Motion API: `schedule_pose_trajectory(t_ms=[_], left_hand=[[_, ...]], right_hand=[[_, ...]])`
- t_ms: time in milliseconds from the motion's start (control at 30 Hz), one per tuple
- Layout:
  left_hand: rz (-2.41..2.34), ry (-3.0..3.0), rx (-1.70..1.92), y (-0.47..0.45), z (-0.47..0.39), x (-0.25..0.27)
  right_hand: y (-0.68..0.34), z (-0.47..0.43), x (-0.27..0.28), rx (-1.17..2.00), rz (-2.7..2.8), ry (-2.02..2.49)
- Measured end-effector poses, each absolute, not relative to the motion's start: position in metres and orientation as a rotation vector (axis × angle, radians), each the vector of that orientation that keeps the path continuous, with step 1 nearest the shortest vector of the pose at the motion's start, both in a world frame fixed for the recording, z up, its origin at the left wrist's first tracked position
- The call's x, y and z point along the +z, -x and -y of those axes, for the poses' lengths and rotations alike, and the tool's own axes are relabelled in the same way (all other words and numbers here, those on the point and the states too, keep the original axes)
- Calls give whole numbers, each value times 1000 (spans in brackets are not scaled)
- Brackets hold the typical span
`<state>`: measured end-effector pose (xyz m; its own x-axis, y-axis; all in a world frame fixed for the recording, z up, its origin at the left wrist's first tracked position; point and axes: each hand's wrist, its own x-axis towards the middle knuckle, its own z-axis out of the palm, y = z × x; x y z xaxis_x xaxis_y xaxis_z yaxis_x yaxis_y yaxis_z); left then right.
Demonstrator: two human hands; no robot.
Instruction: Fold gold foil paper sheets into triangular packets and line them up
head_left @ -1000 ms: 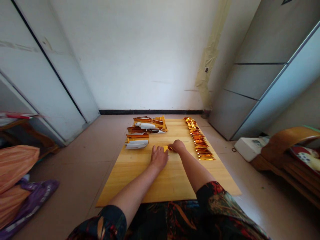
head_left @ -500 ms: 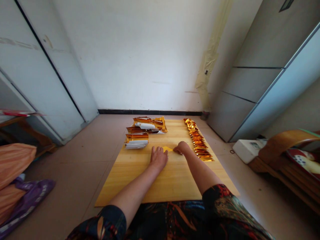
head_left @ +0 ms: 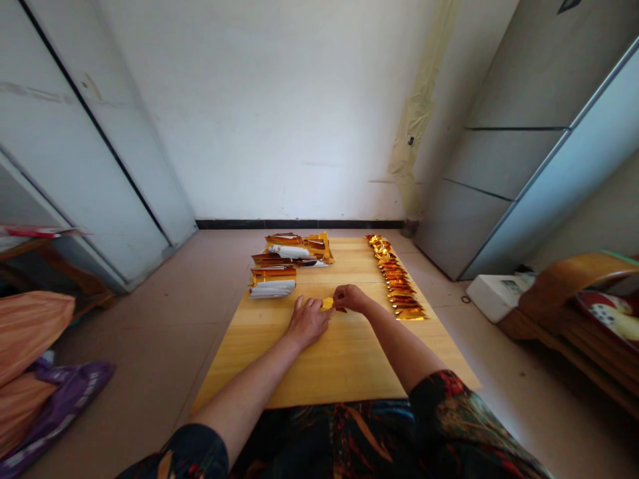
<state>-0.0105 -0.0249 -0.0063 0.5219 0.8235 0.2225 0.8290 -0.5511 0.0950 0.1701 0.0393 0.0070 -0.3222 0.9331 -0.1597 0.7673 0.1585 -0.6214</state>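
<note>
Low over the wooden board [head_left: 299, 366], a small piece of gold foil paper [head_left: 327, 303] lies between my two hands. My left hand [head_left: 307, 322] is closed at the paper's near left side, thumb and fingertips holding it against the board. My right hand [head_left: 351, 298] pinches the paper's right end, its fingers bent and partly hiding it. A darker bit of the paper shows under the right fingers. To the right of that hand runs a row of folded gold foil pieces [head_left: 399, 283], overlapping one another.
On the board's far left lie stacks of gold foil sheets [head_left: 273, 274] and white paper sheets [head_left: 272, 289]. A white wall stands behind, a grey refrigerator [head_left: 504, 153] at right. A wooden armrest [head_left: 574, 286] and a purple bag [head_left: 64, 406] flank the board.
My right hand has moved left to the paper and close to my left hand. The paper looks more folded, and my left hand has shifted slightly left and nearer.
</note>
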Motion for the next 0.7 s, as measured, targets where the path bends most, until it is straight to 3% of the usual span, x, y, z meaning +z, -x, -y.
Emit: schedule_pose_trajectory(t_ms=[500, 700], left_hand=[[1495, 2689, -359, 4, 29, -3], [1585, 2644, -407, 1, 44, -5]], right_hand=[[-168, -50, 5, 659, 2169, 1829], [-179, -21, -6, 589, 2275, 1531]])
